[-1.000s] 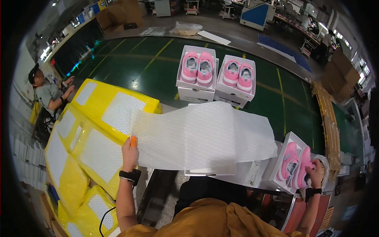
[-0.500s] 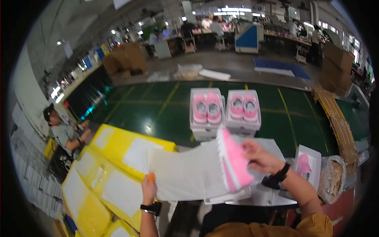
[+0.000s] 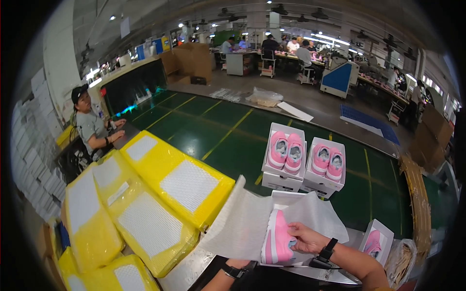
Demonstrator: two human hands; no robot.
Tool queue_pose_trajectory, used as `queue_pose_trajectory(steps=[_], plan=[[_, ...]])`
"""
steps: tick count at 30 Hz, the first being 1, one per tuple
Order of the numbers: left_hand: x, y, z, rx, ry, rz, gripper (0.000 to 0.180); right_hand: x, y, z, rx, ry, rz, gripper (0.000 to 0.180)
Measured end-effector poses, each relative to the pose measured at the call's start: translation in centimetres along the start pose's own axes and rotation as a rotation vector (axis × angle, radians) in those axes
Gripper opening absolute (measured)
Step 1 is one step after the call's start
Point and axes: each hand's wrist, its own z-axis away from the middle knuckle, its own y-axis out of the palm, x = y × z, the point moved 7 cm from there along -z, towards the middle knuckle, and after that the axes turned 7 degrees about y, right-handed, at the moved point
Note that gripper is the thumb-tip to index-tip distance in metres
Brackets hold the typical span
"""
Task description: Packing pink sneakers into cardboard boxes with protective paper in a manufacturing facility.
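Note:
My right hand (image 3: 307, 237) is closed on a pink shoe (image 3: 276, 235) with a white sole, gripping it near its opening. The shoe stands on its side over a sheet of white wrapping paper (image 3: 240, 225), which lies across an open white shoe box (image 3: 287, 195). At the paper's near edge is my left hand (image 3: 239, 263), its fingers hidden under or behind the sheet. To the right, a small white box (image 3: 386, 237) holds another pink shoe (image 3: 373, 244). Farther off, two open shoe boxes (image 3: 282, 182) (image 3: 324, 185) each hold a pair of pink shoes.
Yellow plastic-wrapped packs (image 3: 145, 213) are heaped at the left. A green belt (image 3: 218, 131) with yellow lines runs behind the boxes. Another person (image 3: 94, 123) stands at the far left. Cardboard (image 3: 416, 206) and a bag of brown paper (image 3: 400, 259) lie at the right.
My right hand has lowered the shoe toward the box, turning the sole left. My left hand has moved down and toward the paper's near edge; the view has shifted left.

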Motion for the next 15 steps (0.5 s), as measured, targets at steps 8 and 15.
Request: queue_pose_trajectory(steps=[8,15], plan=[[-2.1,0.3,0.8,-0.006,-0.244,0.311,0.050,-2.0,1.5,3.8,-0.030,-0.648,1.516,0.067],[-12.3,0.6,-2.7,0.150,0.037,-0.341,0.063,-1.9,-5.6,8.7,-0.572,-0.790,0.982,0.066]])
